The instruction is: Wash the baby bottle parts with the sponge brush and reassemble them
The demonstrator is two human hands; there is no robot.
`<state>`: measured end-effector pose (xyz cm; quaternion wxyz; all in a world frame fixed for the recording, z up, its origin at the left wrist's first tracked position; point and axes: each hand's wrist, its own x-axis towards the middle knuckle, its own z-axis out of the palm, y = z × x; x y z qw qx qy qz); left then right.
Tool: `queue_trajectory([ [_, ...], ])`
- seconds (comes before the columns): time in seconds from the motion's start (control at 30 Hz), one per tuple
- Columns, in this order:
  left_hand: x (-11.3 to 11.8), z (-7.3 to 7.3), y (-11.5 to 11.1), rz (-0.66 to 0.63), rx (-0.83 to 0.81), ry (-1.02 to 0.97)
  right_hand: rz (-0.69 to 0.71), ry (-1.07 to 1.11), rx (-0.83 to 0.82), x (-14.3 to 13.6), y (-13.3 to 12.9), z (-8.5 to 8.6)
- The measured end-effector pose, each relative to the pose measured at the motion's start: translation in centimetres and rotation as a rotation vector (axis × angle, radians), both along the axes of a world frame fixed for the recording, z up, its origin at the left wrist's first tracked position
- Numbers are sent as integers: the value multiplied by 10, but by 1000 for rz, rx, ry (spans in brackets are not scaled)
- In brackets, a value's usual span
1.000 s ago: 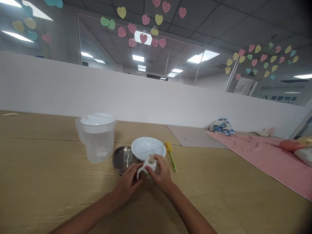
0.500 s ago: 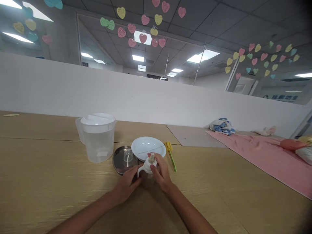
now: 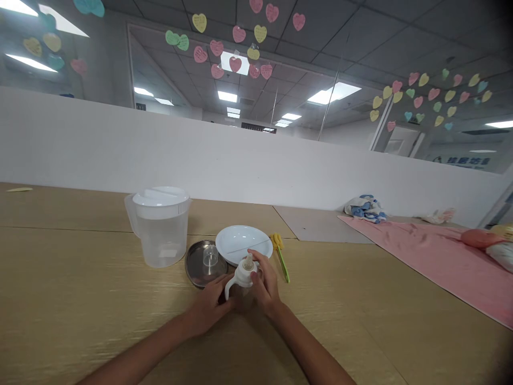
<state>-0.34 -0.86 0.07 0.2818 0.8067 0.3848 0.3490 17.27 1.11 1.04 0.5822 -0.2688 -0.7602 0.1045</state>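
Across the counter (image 3: 104, 321), everything is placed here by the white bowl (image 3: 238, 238). The pink cloth (image 3: 425, 251) lies well to the bowl's right. The jug (image 3: 164, 235), lid on and part filled with what looks like water, stands left of the bowl, apart from it. The metal tray (image 3: 195, 264) sits left and slightly nearer the person, against or just beside the bowl; which of the 2, I cannot tell. The sponge brush (image 3: 282, 262) lies just right of the bowl, untouched by either grip.

In front of the bowl, both grips are clamped on 1 baby bottle (image 3: 242, 282), held upright. The left grip (image 3: 210, 307) takes its left side, fingers running behind the bottle's handle (image 3: 230, 284); the right grip (image 3: 267, 286) wraps its right side, thumb near the collar, fingers passing behind. So the bottle sits between the 2.

As for progress, the bottle looks assembled: the collar and teat (image 3: 249, 262) are on top. Whether the collar is tight cannot be told. The clear cap (image 3: 210, 256) is off, resting in the tray left of the bowl.
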Motion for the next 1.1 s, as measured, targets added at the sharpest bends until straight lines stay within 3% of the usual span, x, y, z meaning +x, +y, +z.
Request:
queue_trajectory([
  [0.17, 0, 6, -4, 3, -10, -4, -69, 18, 86, -1, -3, 5],
  [0.33, 1, 10, -6, 13, -46, -20, -88, -31, 62, -5, -5, 9],
  [0.53, 2, 9, -5, 10, -82, -24, -106, -45, 46, -2, -1, 6],
  [0.8, 0, 5, -3, 8, -83, -15, -165, 65, 142, 3, -1, 8],
  [0.93, 1, 7, -4, 3, -64, -7, -173, 33, 237, 3, -3, 10],
  [1.1, 0, 6, -4, -3, -37, -26, -218, -92, 476, 2, -9, 17],
])
